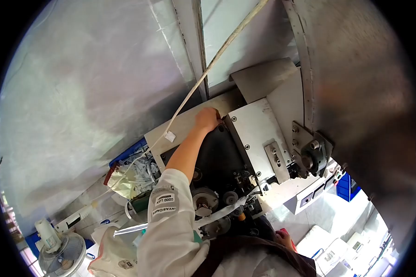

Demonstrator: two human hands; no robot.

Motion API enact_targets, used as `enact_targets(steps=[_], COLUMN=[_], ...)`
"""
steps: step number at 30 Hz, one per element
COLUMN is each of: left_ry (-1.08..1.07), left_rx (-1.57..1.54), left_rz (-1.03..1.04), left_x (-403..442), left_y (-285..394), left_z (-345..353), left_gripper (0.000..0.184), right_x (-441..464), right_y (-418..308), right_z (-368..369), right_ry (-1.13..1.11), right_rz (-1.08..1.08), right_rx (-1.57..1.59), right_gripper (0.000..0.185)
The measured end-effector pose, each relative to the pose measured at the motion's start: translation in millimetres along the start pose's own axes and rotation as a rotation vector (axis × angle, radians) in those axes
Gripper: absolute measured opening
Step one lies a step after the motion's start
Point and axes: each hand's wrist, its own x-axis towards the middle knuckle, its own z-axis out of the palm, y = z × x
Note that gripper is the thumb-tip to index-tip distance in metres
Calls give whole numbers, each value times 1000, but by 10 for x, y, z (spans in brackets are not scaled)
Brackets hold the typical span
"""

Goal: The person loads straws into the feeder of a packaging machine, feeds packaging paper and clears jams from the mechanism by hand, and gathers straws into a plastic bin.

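My left hand [209,119] reaches up to the far edge of the machine, at the corner of a metal housing [260,134]. Its fingers are curled, and their tips are hidden against the housing, so what they grip cannot be made out. Below that arm lies the machine's dark panel [219,150] with rollers [204,201]. A pale translucent strip [224,211] runs across the rollers. Low on the right, partly covered by my body, my right hand [284,238] is closed around a small red object [289,236] whose kind is unclear.
A cable [208,69] hangs diagonally across the view. A blue bin of white scraps [141,173] stands left of the machine, with a fan [62,254] lower left. A large curved metal surface [365,92] fills the right. A blue crate [346,188] sits beyond.
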Motion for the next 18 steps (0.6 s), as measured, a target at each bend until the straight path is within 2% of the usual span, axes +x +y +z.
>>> enact_targets(steps=[2, 4, 7, 9, 10, 12, 13, 14, 15, 16, 17, 18], left_ry=[-12, 15, 70, 43, 204, 356, 287, 353, 365, 372, 443, 436], left_rx=[21, 191, 296, 296, 214, 257, 364, 356, 263, 64, -33, -102], left_rz=[-38, -87, -78, -182, -167, -86, -16, 141, 174, 118, 170, 158], left_x=[30, 35, 119, 21, -229, -480, -634, -791, -959, -1170, -1390, -1654], left_y=[55, 182, 178, 120, 201, 84, 85, -23, -59, -47, -28, 99], left_z=[-49, -120, -89, -226, -399, -473, -585, -610, -660, -703, -743, -842], left_gripper=[19, 18, 18, 21, 20, 20, 19, 18, 19, 20, 19, 20], right_x=[0, 23, 17, -8, 10, -18, -14, 83, 97, 261, 366, 618], right_y=[-26, -2, 34, -184, -170, -529, -711, -830, -1092, -1090, -1262, -1238], right_z=[-7, 3, 13, -31, -50, -157, -199, -305, -484, -595, -800, -945], right_ry=[-1, -1, 29, 41, 59, 202, 324, 383, 445, 554, 580, 659], right_rz=[6, 7, 1, 49, 15, -91, -99, -145, -158, -230, -185, -306], right_rx=[9, 20, 69, 59, 60, -49, 46, 19, -78, -25, -67, 102], right_gripper=[21, 21, 21, 22, 23, 23, 22, 21, 20, 20, 21, 22])
